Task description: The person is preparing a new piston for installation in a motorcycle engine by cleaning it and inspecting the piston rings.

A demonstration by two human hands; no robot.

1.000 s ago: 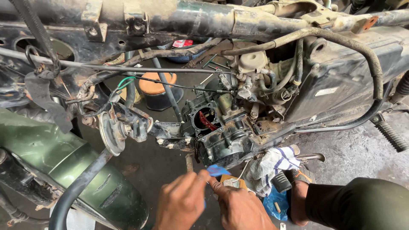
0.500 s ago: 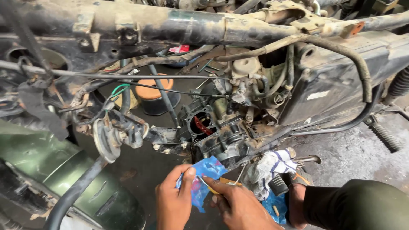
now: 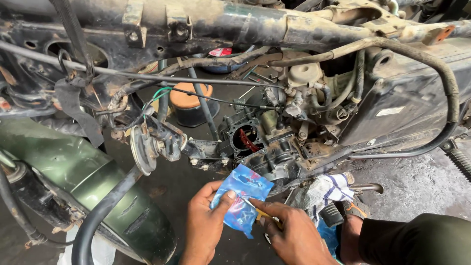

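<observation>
Beneath the stripped engine (image 3: 274, 147), my left hand (image 3: 203, 223) pinches the blue plastic packet (image 3: 243, 198) flat by its edge so my right hand (image 3: 289, 230), fingers closed on it, can work its side.

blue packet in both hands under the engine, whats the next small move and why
Probably pull the blue packet open. The left hand pinches its left edge with the thumb on top, the right hand grips its lower right side, and it looks closed and crumpled, nothing out yet, just below the stripped engine.
</observation>
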